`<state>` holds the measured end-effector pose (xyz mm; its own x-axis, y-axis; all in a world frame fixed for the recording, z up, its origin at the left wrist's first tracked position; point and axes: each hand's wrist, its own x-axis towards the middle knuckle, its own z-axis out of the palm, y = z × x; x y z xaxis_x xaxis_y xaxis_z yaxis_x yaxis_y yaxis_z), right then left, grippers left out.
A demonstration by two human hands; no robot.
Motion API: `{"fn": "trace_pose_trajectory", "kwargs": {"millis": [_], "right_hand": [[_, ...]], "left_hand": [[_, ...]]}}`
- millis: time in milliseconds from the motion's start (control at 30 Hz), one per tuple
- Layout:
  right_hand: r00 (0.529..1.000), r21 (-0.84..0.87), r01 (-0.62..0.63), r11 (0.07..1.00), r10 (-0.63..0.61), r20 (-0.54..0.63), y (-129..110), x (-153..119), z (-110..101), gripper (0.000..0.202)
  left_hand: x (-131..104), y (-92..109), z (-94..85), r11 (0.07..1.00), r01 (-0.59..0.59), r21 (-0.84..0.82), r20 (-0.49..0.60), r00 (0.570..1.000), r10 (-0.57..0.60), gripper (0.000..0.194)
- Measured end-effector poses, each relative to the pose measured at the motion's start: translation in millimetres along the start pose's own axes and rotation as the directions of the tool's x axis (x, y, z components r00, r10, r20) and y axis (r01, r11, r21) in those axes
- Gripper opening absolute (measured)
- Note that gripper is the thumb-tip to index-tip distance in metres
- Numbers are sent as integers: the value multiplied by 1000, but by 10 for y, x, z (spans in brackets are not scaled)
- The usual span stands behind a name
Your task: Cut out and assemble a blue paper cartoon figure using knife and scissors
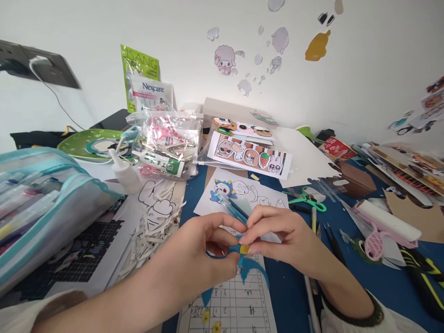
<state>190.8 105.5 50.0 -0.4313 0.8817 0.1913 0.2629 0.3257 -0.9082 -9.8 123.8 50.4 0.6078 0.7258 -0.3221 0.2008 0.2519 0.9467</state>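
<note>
- Head view: the left hand (204,252) has its thumb and fingers pinched on a blue cut-out (255,267), in the middle of the lower part of the view.
- The right hand (279,231) meets it there, fingertips closed together at a small yellow piece (244,249) that sits against the blue; how firmly each hand presses cannot be told.
- The cut-out is above a sheet with a handwritten grid (231,303), its curved arm reaching right below the fingers. A blue point also shows under the left hand; its join is hidden.
- Two more yellow pieces, one (206,316) just beside the other (217,327), are near the bottom edge.
- Behind the hands, a sheet of drawings (272,196) bears a coloured blue-and-yellow figure and several plain outlines; a clear blue pen (233,209) lies across it, partly covered by the fingers.
- Beyond is a printed strip of cartoon characters (249,155).
- To the right, green-handled scissors (317,205) lie on the blue table surface (289,296), with black tweezers (335,241) and a pink-handled roller (388,226) nearer the right edge.
- To the left are paper scraps (163,236), a white squeeze bottle (126,175) and a clear pouch of pens (69,203) with turquoise trim.
</note>
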Motion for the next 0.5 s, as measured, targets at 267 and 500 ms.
{"fn": "trace_pose_trajectory", "kwargs": {"millis": [267,500], "right_hand": [[1000,-16,15,1000,-15,-15,-16,0,8,18],[999,-30,-28,999,26,-45,-18,5,16,14]], "left_hand": [[-11,15,1,998,14,-66,3,1000,-14,22],[19,-29,-18,978,73,-194,38,997,-67,27]]}}
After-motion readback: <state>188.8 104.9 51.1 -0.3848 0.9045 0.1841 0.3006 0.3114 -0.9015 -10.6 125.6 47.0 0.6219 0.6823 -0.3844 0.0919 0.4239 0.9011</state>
